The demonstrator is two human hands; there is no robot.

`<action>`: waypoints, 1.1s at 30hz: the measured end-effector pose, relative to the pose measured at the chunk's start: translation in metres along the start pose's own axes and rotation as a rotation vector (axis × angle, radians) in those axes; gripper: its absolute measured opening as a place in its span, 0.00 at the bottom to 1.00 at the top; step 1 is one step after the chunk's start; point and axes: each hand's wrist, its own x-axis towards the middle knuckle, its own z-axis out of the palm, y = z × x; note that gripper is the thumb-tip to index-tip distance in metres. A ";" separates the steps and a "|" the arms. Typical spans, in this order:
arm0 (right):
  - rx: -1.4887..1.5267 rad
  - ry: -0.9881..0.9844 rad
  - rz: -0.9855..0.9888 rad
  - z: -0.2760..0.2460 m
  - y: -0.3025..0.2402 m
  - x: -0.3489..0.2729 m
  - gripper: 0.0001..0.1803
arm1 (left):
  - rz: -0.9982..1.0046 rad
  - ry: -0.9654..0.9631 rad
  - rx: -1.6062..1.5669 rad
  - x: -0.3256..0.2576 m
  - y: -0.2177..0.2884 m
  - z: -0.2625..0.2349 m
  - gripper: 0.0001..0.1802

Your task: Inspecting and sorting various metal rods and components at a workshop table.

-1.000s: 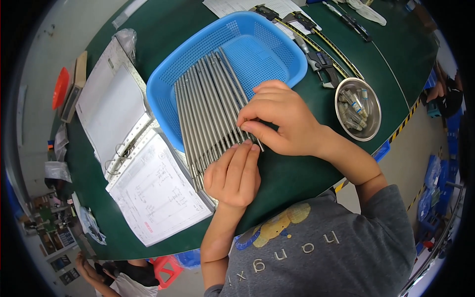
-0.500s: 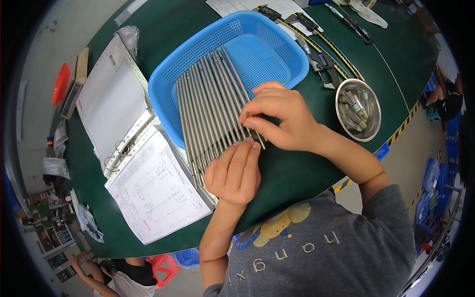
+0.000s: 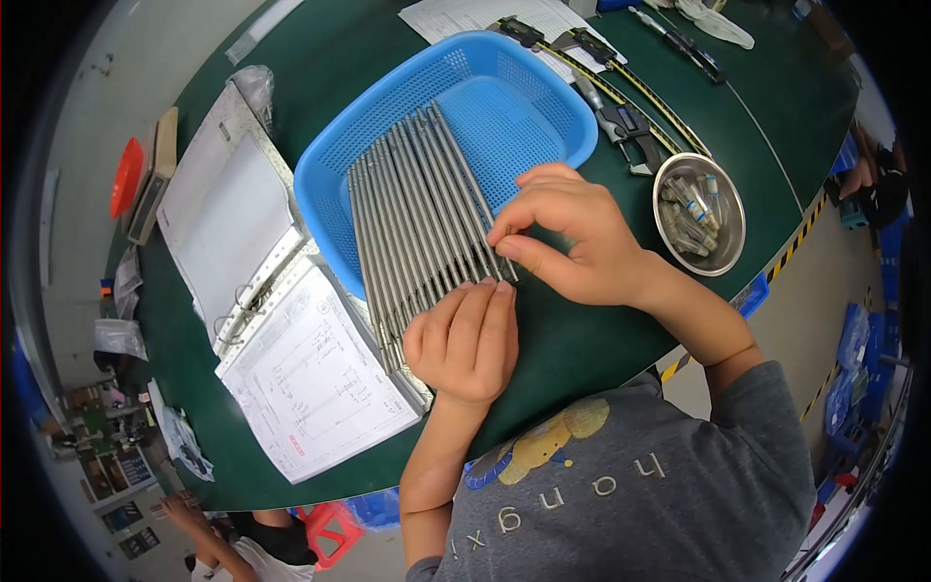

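A row of long, slim metal rods (image 3: 417,213) leans over the near rim of a blue perforated basket (image 3: 308,184), their near ends resting toward me. My left hand (image 3: 465,339) is at the near ends of the rightmost rods, its fingers together and curled onto a rod end; the thumb is hidden. Just right of the row, my right hand (image 3: 587,242) pinches with thumb and index finger. A thin, small piece shows at that pinch, too small to name. The other fingers of this hand are bent.
Left of the basket lies an open ring binder (image 3: 320,378) with drawings. Calipers (image 3: 592,48) and a micrometer (image 3: 626,126) lie at the far right. A metal bowl (image 3: 732,242) holds small tubes. Someone sits beyond the left table edge, near a red stool (image 3: 330,533).
My right hand has shifted slightly right, still pinching. The rightmost rod now lies closer against the row. My left hand stays at the rod ends.
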 end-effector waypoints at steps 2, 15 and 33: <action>0.014 -0.005 0.005 0.001 0.000 0.000 0.04 | 0.004 0.005 -0.003 -0.001 0.000 0.000 0.06; -0.034 0.009 -0.108 0.010 0.007 0.000 0.04 | 0.029 0.018 0.007 -0.003 -0.003 0.002 0.05; -0.029 -0.035 -0.086 0.009 0.004 0.005 0.02 | -0.008 -0.011 -0.133 0.007 0.003 0.004 0.10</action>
